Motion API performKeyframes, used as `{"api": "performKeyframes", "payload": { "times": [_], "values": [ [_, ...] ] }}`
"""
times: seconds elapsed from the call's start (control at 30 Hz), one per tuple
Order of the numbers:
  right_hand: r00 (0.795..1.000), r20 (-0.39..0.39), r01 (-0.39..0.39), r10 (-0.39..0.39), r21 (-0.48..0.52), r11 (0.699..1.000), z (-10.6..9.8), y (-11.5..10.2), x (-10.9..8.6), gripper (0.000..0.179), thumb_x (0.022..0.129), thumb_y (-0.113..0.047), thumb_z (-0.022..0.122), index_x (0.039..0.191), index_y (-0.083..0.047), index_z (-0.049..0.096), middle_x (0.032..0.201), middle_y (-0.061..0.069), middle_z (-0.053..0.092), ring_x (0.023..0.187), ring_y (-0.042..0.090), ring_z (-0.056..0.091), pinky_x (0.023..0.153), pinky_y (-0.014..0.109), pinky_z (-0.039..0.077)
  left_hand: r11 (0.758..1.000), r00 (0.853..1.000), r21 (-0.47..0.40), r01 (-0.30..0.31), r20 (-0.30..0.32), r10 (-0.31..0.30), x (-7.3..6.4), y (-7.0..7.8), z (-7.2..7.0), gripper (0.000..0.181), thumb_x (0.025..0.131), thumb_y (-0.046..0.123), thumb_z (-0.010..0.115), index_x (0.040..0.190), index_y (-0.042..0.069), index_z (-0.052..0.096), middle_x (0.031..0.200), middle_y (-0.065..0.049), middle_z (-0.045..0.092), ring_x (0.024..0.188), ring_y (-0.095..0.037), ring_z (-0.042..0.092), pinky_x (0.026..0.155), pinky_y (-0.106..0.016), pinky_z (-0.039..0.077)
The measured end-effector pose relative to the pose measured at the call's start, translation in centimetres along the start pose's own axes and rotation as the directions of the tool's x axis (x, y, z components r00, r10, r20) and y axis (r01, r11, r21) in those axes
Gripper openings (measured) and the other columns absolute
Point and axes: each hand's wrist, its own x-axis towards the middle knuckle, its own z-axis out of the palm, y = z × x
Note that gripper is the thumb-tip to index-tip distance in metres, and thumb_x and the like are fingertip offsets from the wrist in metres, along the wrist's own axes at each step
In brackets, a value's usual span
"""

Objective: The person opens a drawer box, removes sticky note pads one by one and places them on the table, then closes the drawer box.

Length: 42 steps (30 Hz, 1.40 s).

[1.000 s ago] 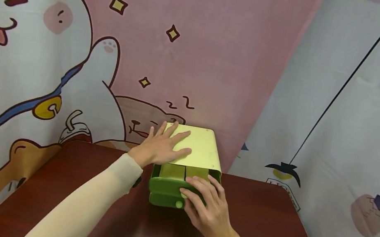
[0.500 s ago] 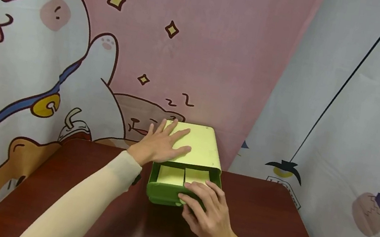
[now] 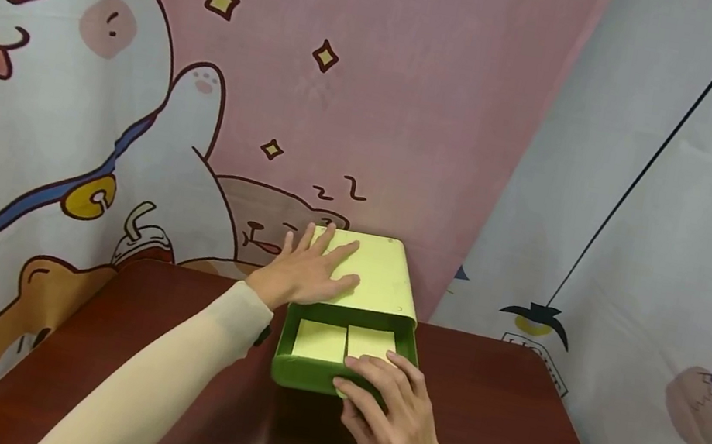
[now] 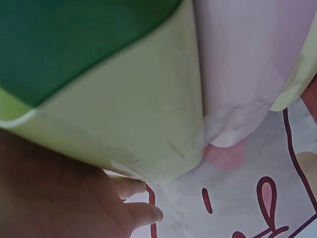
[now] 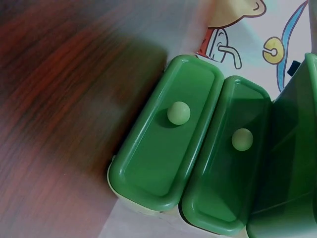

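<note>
A small drawer cabinet [image 3: 383,274] with a pale yellow-green top stands at the back of the table. My left hand [image 3: 305,272] rests on that top, fingers straight and spread; the left wrist view shows the same hand [image 4: 84,198] against the cabinet's edge. The green top drawer [image 3: 302,374] is pulled out towards me. At its front, my right hand [image 3: 390,416] pinches the drawer's knob [image 3: 340,393], which the fingers mostly cover. Inside lie two pale yellow square pads [image 3: 320,340] side by side, the right one partly behind my fingers.
Below the pulled drawer, two closed green drawers with round knobs [image 5: 179,113] show in the right wrist view. The cabinet stands on a dark red-brown wooden table [image 3: 493,418]. A cartoon-printed cloth [image 3: 418,107] hangs close behind it.
The top drawer has slid out towards me, with my right hand on its knob moving along. More of the two pads shows now. My left hand stays on the cabinet top.
</note>
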Motion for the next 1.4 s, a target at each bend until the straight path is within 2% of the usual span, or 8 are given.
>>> {"api": "performKeyframes", "payload": {
  "times": [0.43, 1.07, 1.4],
  "values": [
    [0.999, -0.027, 0.032, -0.032, 0.014, 0.999, -0.9, -0.9, 0.4, 0.021, 0.109, -0.016, 0.069, 0.111, -0.011, 0.089, 0.122, 0.016, 0.084, 0.112, 0.031, 0.077, 0.122, 0.049, 0.05, 1.0, 1.0, 0.017, -0.005, -0.018, 0.006, 0.3, 0.0, 0.2, 0.082, 0.116, 0.077, 0.037, 0.188, 0.041, 0.022, 0.199, -0.012, -0.002, 0.184, -0.048, -0.009, 0.144, -0.079, -0.008],
    [0.987, -0.096, 0.129, -0.129, -0.003, 0.992, -2.3, -1.3, 1.5, 0.018, 0.105, -0.015, 0.072, 0.102, -0.012, 0.089, 0.113, 0.014, 0.085, 0.1, 0.027, 0.077, 0.118, 0.048, 0.056, 1.0, 1.0, 0.002, -0.009, -0.012, 0.009, 0.3, -0.1, 0.1, 0.083, 0.115, 0.079, 0.036, 0.188, 0.042, 0.022, 0.199, -0.012, -0.003, 0.184, -0.047, -0.01, 0.145, -0.078, -0.007],
    [0.986, -0.107, 0.128, -0.126, 0.02, 0.992, -2.8, -2.0, 1.0, 0.02, 0.106, -0.017, 0.072, 0.1, -0.014, 0.09, 0.111, 0.013, 0.085, 0.095, 0.024, 0.076, 0.125, 0.048, 0.054, 1.0, 1.0, 0.001, -0.009, -0.017, 0.009, 0.3, -0.2, 0.2, 0.083, 0.115, 0.08, 0.035, 0.188, 0.042, 0.022, 0.199, -0.012, -0.003, 0.184, -0.048, -0.01, 0.145, -0.079, -0.007]
  ]
}}
